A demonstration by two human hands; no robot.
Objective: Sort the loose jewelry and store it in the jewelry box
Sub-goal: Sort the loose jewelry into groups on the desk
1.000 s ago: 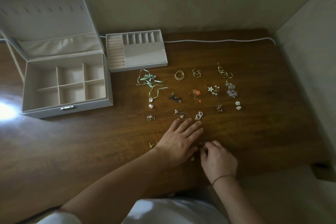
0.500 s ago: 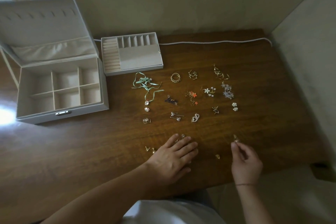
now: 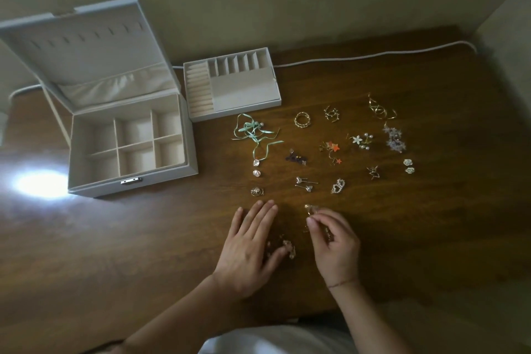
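Observation:
A white jewelry box (image 3: 94,181) stands open at the left of the wooden table, its lid up. Its removable tray (image 3: 247,103) lies just right of it. Loose jewelry is spread in rows across the table: a green ribbon piece (image 3: 253,132), a gold ring (image 3: 302,119), star earrings (image 3: 332,149), flower earrings (image 3: 360,139) and others. My left hand (image 3: 247,247) lies flat on the table, fingers straight, its thumb next to a few small gold pieces (image 3: 287,247). My right hand (image 3: 333,241) pinches a small gold earring (image 3: 309,209) at its fingertips just above the table.
A white cable (image 3: 373,56) runs along the table's back edge by the wall. A second wall closes the right side. Bright glare (image 3: 37,184) sits on the wood left of the box. The table's near edge is close to my body.
My right hand came back from the right toward the middle, holding a small gold piece. My left hand shifted slightly and stays flat. The view moved a little closer.

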